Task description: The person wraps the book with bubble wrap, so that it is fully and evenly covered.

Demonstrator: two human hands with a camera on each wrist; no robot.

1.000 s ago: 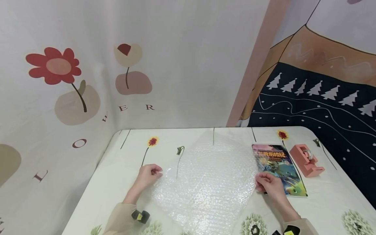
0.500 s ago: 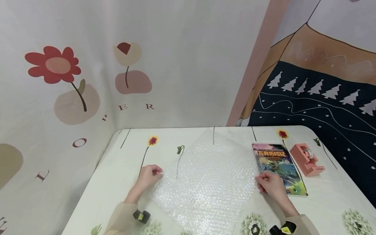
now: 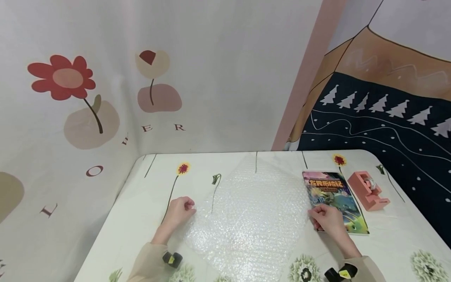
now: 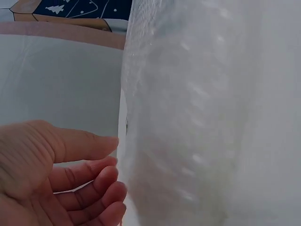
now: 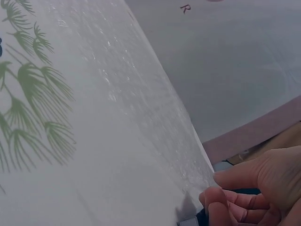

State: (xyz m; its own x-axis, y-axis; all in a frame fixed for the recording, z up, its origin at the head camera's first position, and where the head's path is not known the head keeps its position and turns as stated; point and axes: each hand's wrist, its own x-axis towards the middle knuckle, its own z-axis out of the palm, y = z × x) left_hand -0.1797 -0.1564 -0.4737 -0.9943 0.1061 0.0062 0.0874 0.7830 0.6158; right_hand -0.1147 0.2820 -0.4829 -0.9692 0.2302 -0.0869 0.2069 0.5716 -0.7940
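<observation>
A sheet of bubble wrap [image 3: 246,219] lies spread with its corners pointing away, toward me and to the sides. By its left corner is my left hand [image 3: 179,211], its fingers loosely bent; the left wrist view has a gap between thumb and forefinger, beside the wrap's edge [image 4: 188,117]. At the right corner my right hand [image 3: 327,219] is loosely curled, thumb and fingertips close to the wrap's tip [image 5: 200,176], with a small gap between them. It overlaps the lower left of a colourful book [image 3: 334,199] in the head view.
Right of the book stands a pink tape dispenser [image 3: 368,192] with a roll of tape. A white flower-print cloth [image 3: 141,203] covers the table. Printed curtains [image 3: 225,78] hang behind and to the left, a dark tree-print cloth [image 3: 387,125] on the right.
My right hand has shifted slightly away from me and to the right. My left hand has barely moved. The bubble wrap, book and tape dispenser stay where they were.
</observation>
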